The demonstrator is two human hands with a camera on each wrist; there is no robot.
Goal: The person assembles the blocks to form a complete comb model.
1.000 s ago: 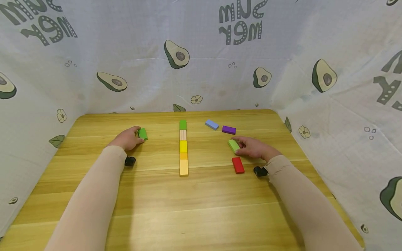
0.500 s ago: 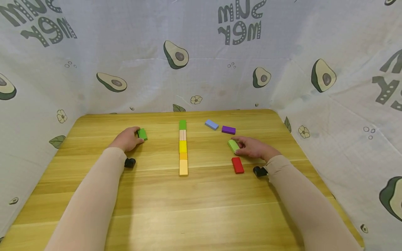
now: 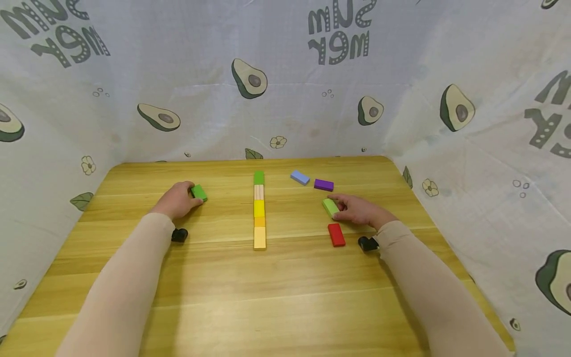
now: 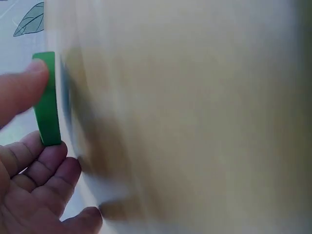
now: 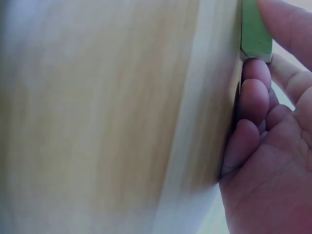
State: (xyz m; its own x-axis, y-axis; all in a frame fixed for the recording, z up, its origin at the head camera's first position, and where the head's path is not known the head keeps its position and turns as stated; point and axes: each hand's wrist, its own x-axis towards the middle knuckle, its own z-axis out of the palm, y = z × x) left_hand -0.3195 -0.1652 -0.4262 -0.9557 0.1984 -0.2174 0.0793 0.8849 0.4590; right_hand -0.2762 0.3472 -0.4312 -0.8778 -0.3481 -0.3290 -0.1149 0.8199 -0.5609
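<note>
- Lifted and turned a little since a moment ago, the dark green block (image 3: 199, 192) now sits tilted in the left hand (image 3: 176, 200), and that hand has slid a bit toward the left side of the table (image 3: 285, 297). It looks like the hand is picking the block up.
- From the head view, the left hand pinches the dark green block between thumb and fingers, well left of the row of blocks (image 3: 259, 209) in the middle.
- From the head view, the right hand (image 3: 357, 210) has hardly moved. It grips the light green block (image 3: 330, 207), which stays low at the table, just behind the red block (image 3: 336, 234). A blue block (image 3: 300, 177) and a purple block (image 3: 323, 185) lie a bit farther back, apart from the hand.
- From the left wrist view, the dark green block (image 4: 47, 100) stands on edge between the thumb above and the curled fingers (image 4: 46, 161) below. The table is a blur, so the hand seems to be moving.
- From the right wrist view, the light green block (image 5: 255, 30) is squeezed between the thumb and the curled fingers (image 5: 254, 92). This picture is blurry too. Both hands seem ready to carry their blocks.
</note>
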